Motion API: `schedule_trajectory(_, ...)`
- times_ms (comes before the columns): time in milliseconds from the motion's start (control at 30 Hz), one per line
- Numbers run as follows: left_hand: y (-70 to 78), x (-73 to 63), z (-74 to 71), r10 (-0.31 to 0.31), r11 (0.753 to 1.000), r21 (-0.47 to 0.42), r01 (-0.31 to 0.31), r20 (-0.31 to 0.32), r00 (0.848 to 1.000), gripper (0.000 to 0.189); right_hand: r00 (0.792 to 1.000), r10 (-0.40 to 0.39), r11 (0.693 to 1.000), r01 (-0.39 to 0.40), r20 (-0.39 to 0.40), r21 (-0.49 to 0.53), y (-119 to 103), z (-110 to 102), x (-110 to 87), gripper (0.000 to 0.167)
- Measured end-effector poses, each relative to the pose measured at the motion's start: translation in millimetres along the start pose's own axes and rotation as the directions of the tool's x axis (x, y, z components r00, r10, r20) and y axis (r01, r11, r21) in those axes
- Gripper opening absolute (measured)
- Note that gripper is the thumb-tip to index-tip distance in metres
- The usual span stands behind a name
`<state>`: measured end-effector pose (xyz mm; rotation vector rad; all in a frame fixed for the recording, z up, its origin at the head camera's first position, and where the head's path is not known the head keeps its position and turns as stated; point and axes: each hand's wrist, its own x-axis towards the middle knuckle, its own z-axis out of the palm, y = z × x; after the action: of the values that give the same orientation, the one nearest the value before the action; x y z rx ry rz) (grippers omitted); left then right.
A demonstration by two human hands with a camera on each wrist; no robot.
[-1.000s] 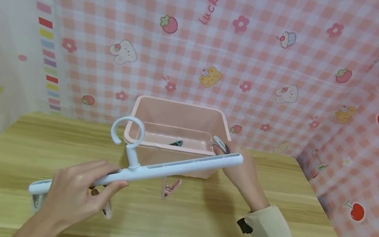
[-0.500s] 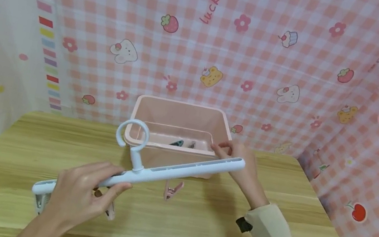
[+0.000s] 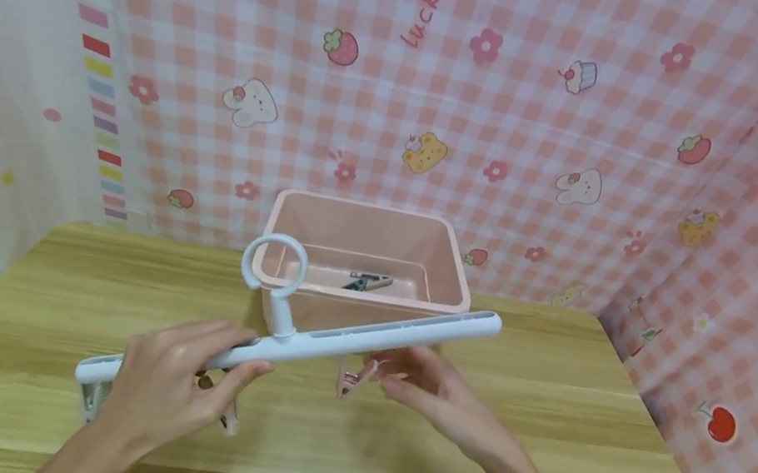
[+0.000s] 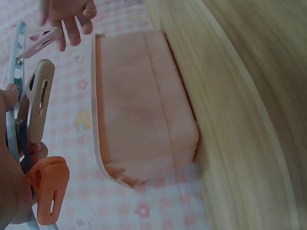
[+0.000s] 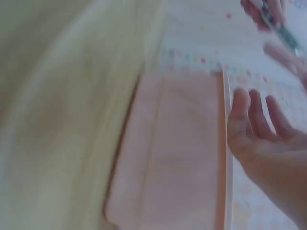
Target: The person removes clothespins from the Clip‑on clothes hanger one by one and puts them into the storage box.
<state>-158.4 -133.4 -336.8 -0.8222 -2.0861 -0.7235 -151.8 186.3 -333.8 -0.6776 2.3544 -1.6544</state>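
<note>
A counter (image 3: 586, 442) carries a pink bin (image 3: 366, 226), far centre. Nearer, a pale-blue hanger (image 3: 360, 341) is grasped by the left grip (image 3: 171, 382). The loosely open right grip (image 3: 448, 405) has moved from bin to the hanger's pink clip (image 3: 364, 374), seemingly the new focus, contact unclear. Two clips (image 3: 357, 284) lie binned.

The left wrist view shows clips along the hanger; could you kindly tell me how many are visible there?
3: a pink clip nearest the right hand, a beige clip in the middle, and an orange clip lowest. More may be hidden behind the left hand.
</note>
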Motion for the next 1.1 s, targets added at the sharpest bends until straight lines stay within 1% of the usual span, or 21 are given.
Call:
schedule_trajectory(67,2.4,1.4,1.4,-0.001,1.000,-0.009,0.001,-0.005,1.000,0.026,0.994,-0.015,0.995,0.005,0.105,0.100,0.4,11.0,-3.7,0.041)
schedule_trajectory(100,3.9,2.1,2.3,-0.002,1.000,-0.016,0.002,-0.008,1.000,0.025,0.989,-0.045,0.989,0.025,0.140,0.143,1.7,16.9,-4.6,0.041)
schedule_trajectory(133,5.1,2.4,3.3,-0.003,1.000,-0.020,0.003,-0.010,1.000,0.024,0.986,-0.064,0.984,0.036,0.154,0.177,3.2,23.0,-4.9,0.039)
schedule_trajectory(200,7.5,3.2,5.5,-0.003,1.000,-0.021,0.003,-0.011,1.000,0.022,0.979,-0.130,0.969,0.092,0.156,0.230,6.1,34.6,-4.9,0.035)
schedule_trajectory(233,8.5,3.4,6.3,-0.003,1.000,-0.020,0.003,-0.012,1.000,0.022,0.978,-0.153,0.964,0.117,0.140,0.237,6.5,39.3,-4.5,0.032)
schedule_trajectory(300,9.9,3.8,7.5,-0.004,1.000,-0.010,0.004,-0.009,1.000,0.022,0.982,-0.168,0.960,0.142,0.091,0.240,5.8,45.8,-4.9,0.028)
schedule_trajectory(333,10.2,3.9,7.7,-0.005,1.000,-0.001,0.005,-0.008,1.000,0.023,0.985,-0.162,0.962,0.144,0.062,0.231,4.6,47.8,-5.4,0.027)
schedule_trajectory(433,10.0,3.0,7.5,-0.011,1.000,0.013,0.011,-0.002,1.000,0.024,0.985,-0.171,0.970,0.171,-0.015,0.173,0.6,49.8,-7.0,0.025)
schedule_trajectory(500,9.5,2.1,7.1,-0.013,1.000,0.020,0.013,0.003,1.000,0.024,0.982,-0.183,0.974,0.188,-0.051,0.126,-1.5,48.7,-9.1,0.025)
schedule_trajectory(600,8.8,1.2,6.6,-0.013,1.000,0.026,0.013,0.007,1.000,0.025,0.969,-0.223,0.974,0.226,-0.105,0.016,-3.8,46.6,-12.4,0.024)
schedule_trajectory(667,8.6,1.3,6.1,-0.010,0.999,0.033,0.010,0.009,1.000,0.026,0.954,-0.257,0.965,0.247,-0.151,-0.086,-4.6,46.8,-13.7,0.022)
schedule_trajectory(733,8.6,1.7,5.9,-0.005,1.000,0.030,0.005,0.002,1.000,0.027,0.928,-0.315,0.939,0.273,-0.201,-0.209,-4.6,48.4,-13.6,0.019)
schedule_trajectory(800,9.1,2.3,5.8,-0.002,1.000,0.027,0.002,-0.005,1.000,0.029,0.887,-0.384,0.898,0.295,-0.254,-0.326,-3.6,51.0,-12.8,0.019)
schedule_trajectory(867,9.8,2.7,5.9,0.002,1.000,0.021,-0.001,-0.013,1.000,0.030,0.840,-0.452,0.853,0.311,-0.298,-0.418,-1.8,53.3,-12.0,0.020)
schedule_trajectory(967,11.7,2.9,5.6,0.008,1.000,0.016,-0.008,-0.023,1.000,0.030,0.760,-0.554,0.781,0.334,-0.340,-0.528,1.3,55.2,-10.8,0.023)
schedule_trajectory(1033,12.8,3.0,5.4,0.014,1.000,0.021,-0.014,-0.024,1.000,0.033,0.710,-0.612,0.729,0.337,-0.348,-0.596,2.8,55.4,-10.4,0.022)
schedule_trajectory(1100,13.6,3.0,5.1,0.022,0.999,0.032,-0.021,-0.026,0.999,0.036,0.663,-0.663,0.672,0.323,-0.348,-0.666,3.5,54.6,-10.0,0.021)
